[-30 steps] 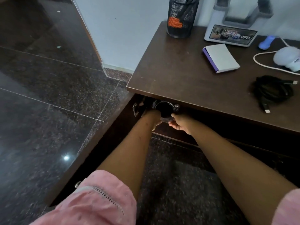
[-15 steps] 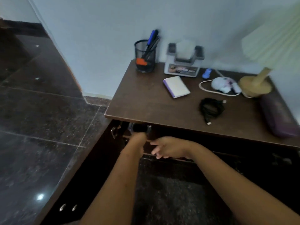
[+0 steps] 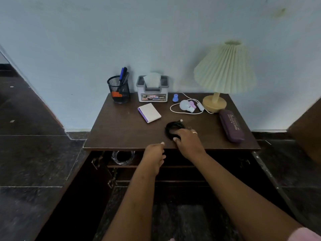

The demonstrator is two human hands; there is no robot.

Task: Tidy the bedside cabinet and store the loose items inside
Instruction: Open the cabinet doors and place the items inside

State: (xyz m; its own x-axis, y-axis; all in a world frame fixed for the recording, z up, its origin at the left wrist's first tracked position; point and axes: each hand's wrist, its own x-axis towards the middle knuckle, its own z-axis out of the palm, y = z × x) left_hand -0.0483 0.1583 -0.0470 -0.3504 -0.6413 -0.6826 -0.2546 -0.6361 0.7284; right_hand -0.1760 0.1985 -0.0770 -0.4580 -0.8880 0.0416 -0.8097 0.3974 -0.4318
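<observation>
The right hand (image 3: 188,141) is resting on the black cable (image 3: 172,126), which is lying coiled on the counter (image 3: 121,129). Its fingers (image 3: 193,132) are curling over the coil's right, near side and the thumb is pressing in from the near left, so the hand is clamping the loop rather than hovering. Most of the coil is showing just beyond and left of the fingers, with its plug end poking out on the far side. Being roundish, it is offering no real long axis.

The left hand (image 3: 154,153) is hanging just left of and nearer than the right, at the counter's front edge, fingers loosely bent and holding nothing.

The open shelf (image 3: 173,166) is lying below and nearer than both hands, so the coming move is probably calling for lifting the cable back toward the person and down. The loose plug end is likely trailing and could be catching on the counter's edge.
</observation>
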